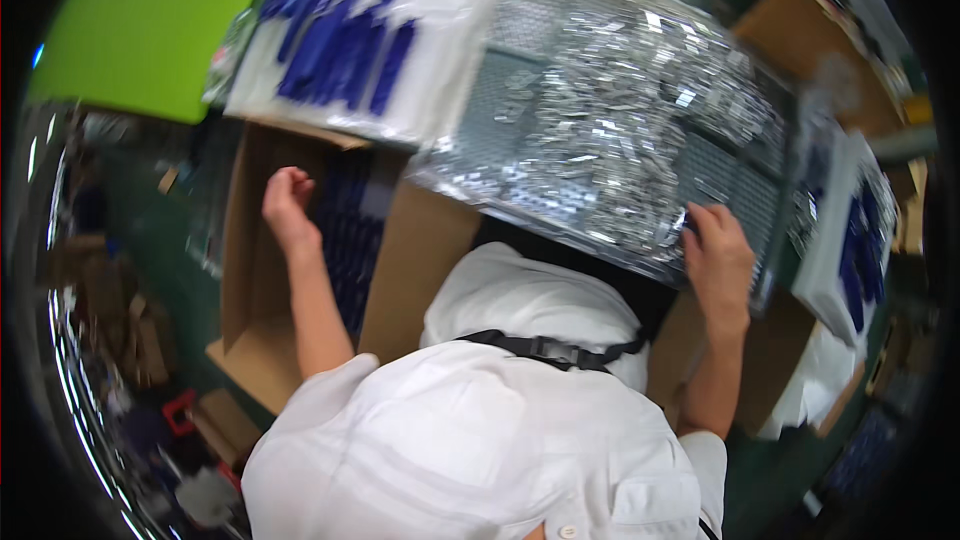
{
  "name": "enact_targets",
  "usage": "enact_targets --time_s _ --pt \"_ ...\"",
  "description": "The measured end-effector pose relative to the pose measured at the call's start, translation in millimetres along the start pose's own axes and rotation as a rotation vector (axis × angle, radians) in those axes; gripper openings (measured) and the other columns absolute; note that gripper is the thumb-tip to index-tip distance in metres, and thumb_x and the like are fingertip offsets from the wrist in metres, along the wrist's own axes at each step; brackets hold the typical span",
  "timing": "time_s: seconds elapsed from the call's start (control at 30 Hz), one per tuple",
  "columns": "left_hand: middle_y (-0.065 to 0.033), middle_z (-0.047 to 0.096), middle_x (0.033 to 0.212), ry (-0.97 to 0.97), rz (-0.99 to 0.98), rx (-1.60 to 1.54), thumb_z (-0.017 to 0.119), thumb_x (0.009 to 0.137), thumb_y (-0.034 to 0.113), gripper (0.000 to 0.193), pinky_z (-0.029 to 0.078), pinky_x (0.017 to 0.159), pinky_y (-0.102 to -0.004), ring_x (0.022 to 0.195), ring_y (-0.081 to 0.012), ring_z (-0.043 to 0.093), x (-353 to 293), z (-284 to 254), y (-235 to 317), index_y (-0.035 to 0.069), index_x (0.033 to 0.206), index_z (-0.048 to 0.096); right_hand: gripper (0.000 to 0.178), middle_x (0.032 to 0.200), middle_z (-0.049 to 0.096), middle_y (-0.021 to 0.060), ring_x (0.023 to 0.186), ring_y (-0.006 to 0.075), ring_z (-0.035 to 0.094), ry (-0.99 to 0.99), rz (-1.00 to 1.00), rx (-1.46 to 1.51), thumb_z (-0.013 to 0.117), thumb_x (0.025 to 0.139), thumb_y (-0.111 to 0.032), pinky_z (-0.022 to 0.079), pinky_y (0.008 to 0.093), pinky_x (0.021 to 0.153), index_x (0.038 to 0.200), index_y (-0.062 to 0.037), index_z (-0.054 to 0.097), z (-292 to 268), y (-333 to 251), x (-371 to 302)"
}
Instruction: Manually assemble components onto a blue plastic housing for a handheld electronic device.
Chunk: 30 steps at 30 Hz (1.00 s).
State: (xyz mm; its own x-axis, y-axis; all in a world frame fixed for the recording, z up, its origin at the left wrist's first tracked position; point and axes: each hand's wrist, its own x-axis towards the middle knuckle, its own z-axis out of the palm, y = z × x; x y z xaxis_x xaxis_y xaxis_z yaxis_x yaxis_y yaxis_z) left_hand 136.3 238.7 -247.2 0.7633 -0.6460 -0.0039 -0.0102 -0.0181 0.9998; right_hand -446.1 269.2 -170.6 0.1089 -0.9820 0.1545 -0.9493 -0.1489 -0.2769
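My left hand (288,202) is over the left side of an open cardboard box (415,250). Its fingers are curled in, and what they hold, if anything, is hidden. Beside it, inside the box, lie rows of dark blue pieces (352,265). My right hand (718,258) reaches the near right edge of a spread of small shiny metal parts (625,130). Thumb and fingers are bent together at the parts, and whatever is between them is too small to make out. The parts lie on a grey textured surface (500,90) with clear plastic along its edge.
Blue strips (345,55) lie on a white sheet (450,50) at the far left of the table. A bright green panel (140,25) stands beyond it. At right is a white stack (835,240) with blue pieces; another cardboard box (820,50) sits at the back right.
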Motion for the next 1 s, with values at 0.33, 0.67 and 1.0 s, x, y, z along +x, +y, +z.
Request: enact_targets --time_s 0.33,0.67,1.0 --pt "-0.014 0.077 0.093 -0.077 0.16 0.867 0.068 0.099 0.027 0.026 0.057 0.079 -0.0415 0.089 -0.029 0.074 25 -110 -224 0.003 0.106 0.076 0.037 0.114 0.065 0.0144 0.101 0.0369 0.068 -0.079 -0.047 -0.156 0.07 0.085 0.0 0.056 0.0453 0.086 0.122 -0.0031 0.067 1 -10 20" --pt "-0.0188 0.071 0.098 -0.263 0.672 1.642 0.059 0.102 0.044 0.043 0.059 0.078 -0.0526 0.088 -0.0401 0.071 141 -111 -397 0.005 0.101 0.074 0.039 0.104 0.067 0.0107 0.084 0.0231 0.069 0.075 0.072 0.146 0.066 0.084 0.004 0.056 0.0333 0.078 0.123 -0.0022 0.068 1 -9 37" --pt "-0.0202 0.071 0.117 -0.237 0.515 1.656 0.059 0.098 0.041 0.039 0.057 0.091 -0.0559 0.11 -0.0399 0.069 155 -71 -404 0.007 0.114 0.069 0.027 0.102 0.073 -0.0027 0.085 0.0026 0.062 0.146 0.437 0.756 0.062 0.096 0.006 0.048 0.018 0.074 0.12 -0.0013 0.072 7 22 22"
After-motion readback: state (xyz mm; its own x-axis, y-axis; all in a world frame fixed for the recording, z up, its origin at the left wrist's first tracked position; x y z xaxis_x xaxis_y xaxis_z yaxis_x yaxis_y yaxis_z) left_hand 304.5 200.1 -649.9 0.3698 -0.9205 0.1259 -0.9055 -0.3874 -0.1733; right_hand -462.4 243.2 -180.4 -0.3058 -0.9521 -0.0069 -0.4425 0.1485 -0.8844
